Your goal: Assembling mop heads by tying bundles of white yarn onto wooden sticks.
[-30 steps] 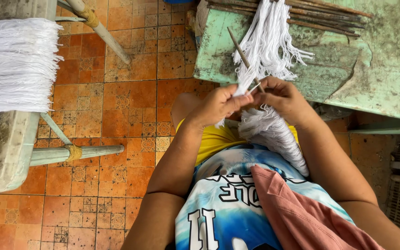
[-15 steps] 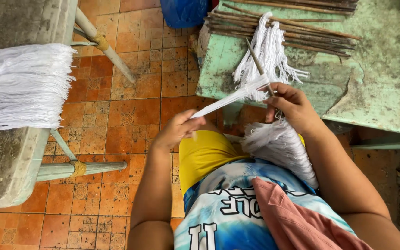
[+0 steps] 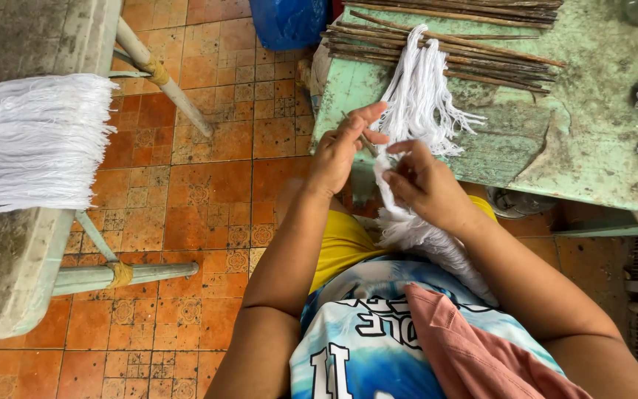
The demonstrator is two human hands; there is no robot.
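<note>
White thread bundle [image 3: 396,196]: your left hand [image 3: 341,151], half a second ago drawn out wide, is back, open-fingered; right hand [image 3: 426,185] stays pinched on strands.

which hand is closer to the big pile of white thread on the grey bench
Left. The left hand is the one on the side of the thread pile; the right hand lies beyond it, farther from the pile.

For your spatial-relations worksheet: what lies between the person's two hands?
In the head view, a strand of white string runs between the left hand and the right hand, down to a white bundle on the lap.
</note>
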